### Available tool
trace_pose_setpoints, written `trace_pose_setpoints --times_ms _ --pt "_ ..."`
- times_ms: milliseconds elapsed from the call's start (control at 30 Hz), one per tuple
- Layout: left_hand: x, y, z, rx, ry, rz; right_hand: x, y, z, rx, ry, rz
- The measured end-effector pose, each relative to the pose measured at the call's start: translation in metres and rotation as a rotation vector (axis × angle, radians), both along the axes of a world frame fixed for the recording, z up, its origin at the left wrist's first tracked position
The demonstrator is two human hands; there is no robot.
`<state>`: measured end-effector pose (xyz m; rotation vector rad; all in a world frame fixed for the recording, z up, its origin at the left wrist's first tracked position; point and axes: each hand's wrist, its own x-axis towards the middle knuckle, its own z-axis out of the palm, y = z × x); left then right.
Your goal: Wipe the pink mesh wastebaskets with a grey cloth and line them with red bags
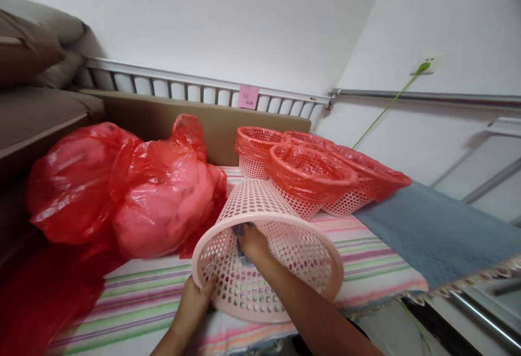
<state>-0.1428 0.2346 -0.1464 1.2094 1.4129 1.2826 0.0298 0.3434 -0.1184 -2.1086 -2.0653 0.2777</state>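
A pale pink perforated plastic basket [260,198] lies on its side, its mouth facing me. My left hand [194,300] grips the left of its rim, thumb over the edge; the other fingers are hidden. Inside the basket, my right hand [253,243] is closed on a crumpled dark bluish cloth [241,230] against the inner wall. Part of the cloth hangs below the fingers. Under the basket is a striped cloth [142,291] in white, green, pink and purple.
Behind stand several similar baskets [311,174] lined with red plastic bags. Stuffed red bags [163,198] lie on the left, beside stacked brown cushions [40,112]. A blue fringed cloth [439,231] covers the right side. A white radiator [175,84] runs along the wall.
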Motion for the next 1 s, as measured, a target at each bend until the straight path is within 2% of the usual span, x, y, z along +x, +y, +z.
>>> trace_pose_setpoints --times_ms 67,233,333,433,567,667,733,833,1000 --pt "0.001 0.001 0.001 -0.013 0.001 -0.044 -0.003 -0.027 0.001 0.010 -0.036 0.016" --pt "0.002 0.000 0.003 -0.015 -0.027 -0.076 -0.010 -0.123 -0.008 -0.032 -0.090 0.116" --pt "0.004 -0.002 0.003 0.014 -0.026 -0.073 -0.007 -0.153 -0.012 -0.114 -0.112 0.156" --pt "0.005 -0.003 0.003 0.011 -0.030 -0.070 -0.003 -0.136 -0.007 -0.064 -0.142 0.170" --pt "0.006 -0.004 0.008 0.004 -0.035 -0.070 0.001 -0.068 0.003 0.020 -0.204 0.066" --pt "0.005 -0.009 0.021 0.037 -0.023 -0.123 0.005 -0.019 0.005 0.010 -0.189 -0.029" --pt "0.004 -0.013 0.031 0.083 0.029 -0.164 0.007 0.001 0.004 0.016 -0.182 -0.036" --pt "0.001 -0.017 0.040 0.119 0.117 -0.184 0.009 0.014 -0.001 0.030 -0.184 0.003" --pt "-0.001 -0.015 0.034 0.102 0.145 -0.165 0.008 0.002 -0.002 0.003 -0.186 0.045"
